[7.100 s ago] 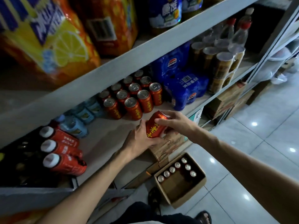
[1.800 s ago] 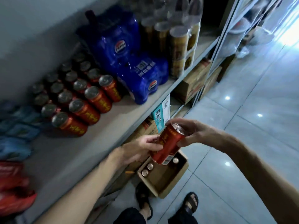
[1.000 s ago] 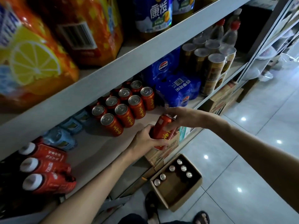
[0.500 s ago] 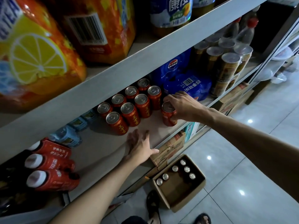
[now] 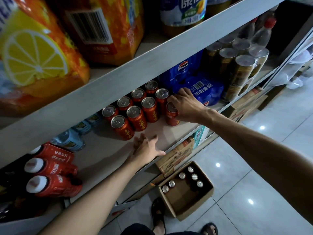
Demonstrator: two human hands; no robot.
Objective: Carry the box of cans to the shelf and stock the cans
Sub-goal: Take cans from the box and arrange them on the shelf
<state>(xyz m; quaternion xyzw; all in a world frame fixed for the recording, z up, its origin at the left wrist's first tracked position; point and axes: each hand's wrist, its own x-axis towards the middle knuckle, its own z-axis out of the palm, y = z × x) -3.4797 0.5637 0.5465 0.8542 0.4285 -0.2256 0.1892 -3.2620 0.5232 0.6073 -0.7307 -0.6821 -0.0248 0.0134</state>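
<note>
1. Now, for the right hand (image 5: 184,106): fingers curled over the top of a red can (image 5: 171,119), gripping it from above, upright on the shelf (image 5: 160,133), just beside the stocked cans (image 5: 135,116) off the fingertips.
2. Nudge the can away from the wrist until touching its nearest neighbour, square with that front row.
3. Press straight down while pushing; with a grip this high, a sideways shove would likely tip it.
4. Mind the blue pack (image 5: 203,92) just beyond the knuckles. Looks soft enough to catch a finger.
5. Let go only once seated flat, then lift the fingers straight up, clear of the pull tab.
6. As for the left hand (image 5: 145,149): spread flat, palm down, holding nothing, on bare shelf just short of the nearest can. Good as a brace; no need to shift it.
7. Far below both hands, on the floor: the box (image 5: 196,209), with six cans (image 5: 194,176) showing along two of its sides. Probably several more trips to make, so leave room beside this can for the next.
</note>
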